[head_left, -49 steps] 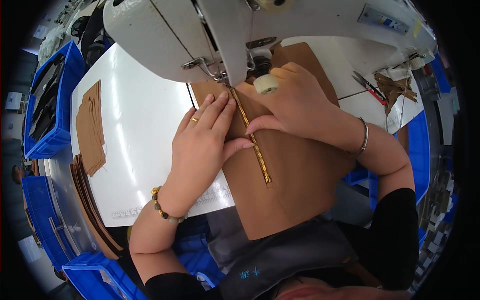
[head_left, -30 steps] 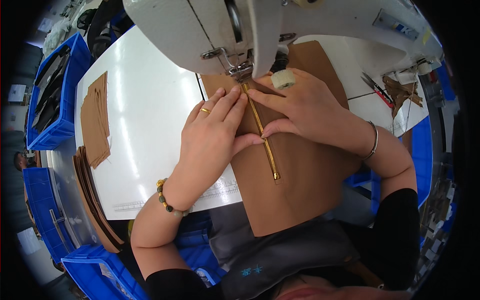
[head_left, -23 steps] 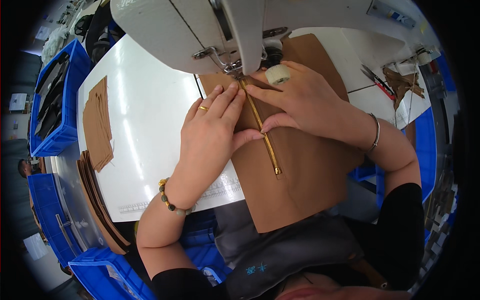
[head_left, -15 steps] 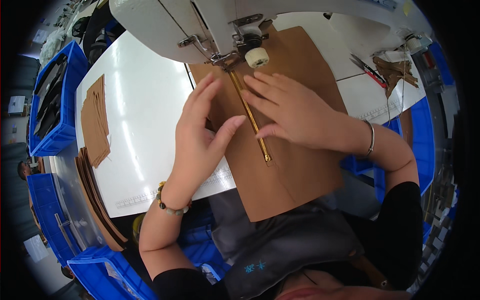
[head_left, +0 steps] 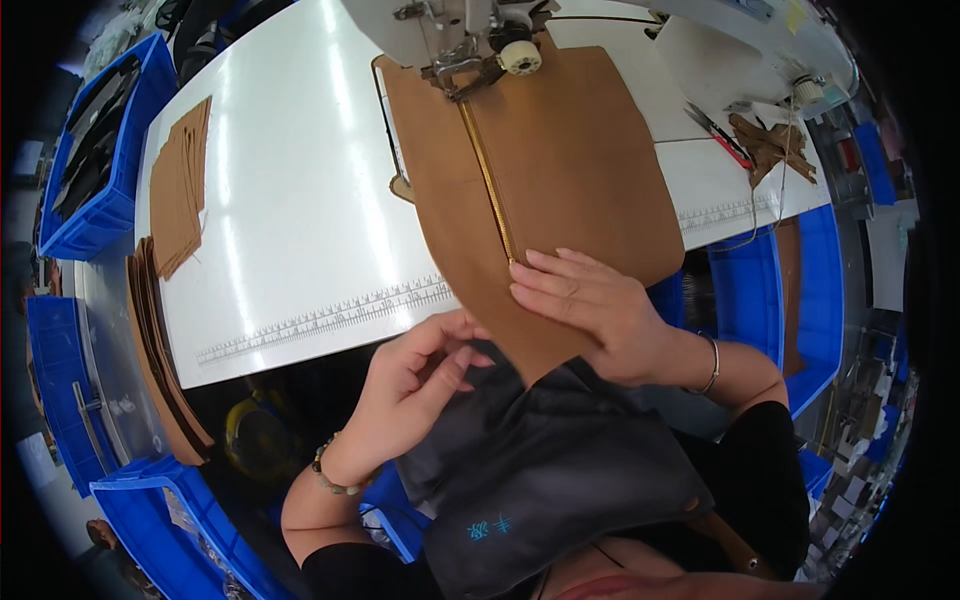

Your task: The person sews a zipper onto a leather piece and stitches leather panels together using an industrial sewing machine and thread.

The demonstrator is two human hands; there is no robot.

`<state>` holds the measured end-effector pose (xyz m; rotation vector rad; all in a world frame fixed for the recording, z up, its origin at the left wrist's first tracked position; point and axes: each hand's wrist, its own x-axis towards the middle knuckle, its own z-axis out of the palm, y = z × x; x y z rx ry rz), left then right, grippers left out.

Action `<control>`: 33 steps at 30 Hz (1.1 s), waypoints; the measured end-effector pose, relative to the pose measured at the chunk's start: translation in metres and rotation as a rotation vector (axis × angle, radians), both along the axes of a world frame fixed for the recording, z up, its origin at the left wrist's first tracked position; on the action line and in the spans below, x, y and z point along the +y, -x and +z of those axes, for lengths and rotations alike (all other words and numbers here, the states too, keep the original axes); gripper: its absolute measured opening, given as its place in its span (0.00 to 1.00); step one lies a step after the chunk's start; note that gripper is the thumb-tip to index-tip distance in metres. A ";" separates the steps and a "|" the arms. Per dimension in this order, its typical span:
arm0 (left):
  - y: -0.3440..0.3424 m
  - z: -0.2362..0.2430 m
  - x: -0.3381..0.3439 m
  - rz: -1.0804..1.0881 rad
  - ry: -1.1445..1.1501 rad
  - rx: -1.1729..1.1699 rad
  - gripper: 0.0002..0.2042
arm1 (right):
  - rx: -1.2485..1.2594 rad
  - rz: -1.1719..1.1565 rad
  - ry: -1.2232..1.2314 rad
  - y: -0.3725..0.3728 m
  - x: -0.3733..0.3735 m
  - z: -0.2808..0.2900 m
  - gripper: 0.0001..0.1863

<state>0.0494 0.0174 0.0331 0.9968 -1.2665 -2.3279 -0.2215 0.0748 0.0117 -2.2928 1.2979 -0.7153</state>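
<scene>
A large brown panel, apparently leather [head_left: 590, 170], lies under the sewing machine head [head_left: 470, 50]. A gold zipper [head_left: 488, 178] runs down the panel from the presser foot toward me. My right hand [head_left: 595, 310] rests flat on the panel's near part, fingers stretched out and fingertips at the zipper's near end, which they cover. My left hand [head_left: 415, 375] is at the panel's lower left edge, fingers loosely curled and the thumb apart; the edge partly hides its fingertips. The panel's near corner hangs past the table edge over my dark apron [head_left: 560, 470].
Brown pieces [head_left: 182, 190] are stacked on the white table [head_left: 300, 200] at left, with longer strips [head_left: 165, 350] beside its edge. Red-handled snips [head_left: 720, 135] and brown scraps [head_left: 770, 148] lie at right. Blue bins [head_left: 110, 225] stand on both sides.
Both hands have come down toward me, away from the needle area. The right has settled on the zipper's near end; the left has moved to the panel's edge. The view has shifted.
</scene>
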 end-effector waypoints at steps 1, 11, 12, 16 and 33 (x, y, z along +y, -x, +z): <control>0.004 -0.003 0.001 0.002 0.583 -0.209 0.18 | -0.196 -0.009 -0.143 0.006 -0.001 0.001 0.24; 0.036 -0.034 -0.023 0.168 1.758 -0.486 0.15 | -0.391 0.003 -0.263 0.013 -0.007 0.010 0.22; 0.036 -0.036 -0.022 0.190 1.806 -0.477 0.15 | -0.372 0.007 -0.274 0.013 -0.007 0.011 0.22; 0.038 -0.040 -0.022 0.234 1.922 -0.411 0.16 | -0.376 -0.006 -0.283 0.014 -0.007 0.011 0.23; 0.043 -0.041 -0.022 0.229 1.855 -0.400 0.11 | -0.489 -0.027 -0.353 0.014 -0.006 0.008 0.30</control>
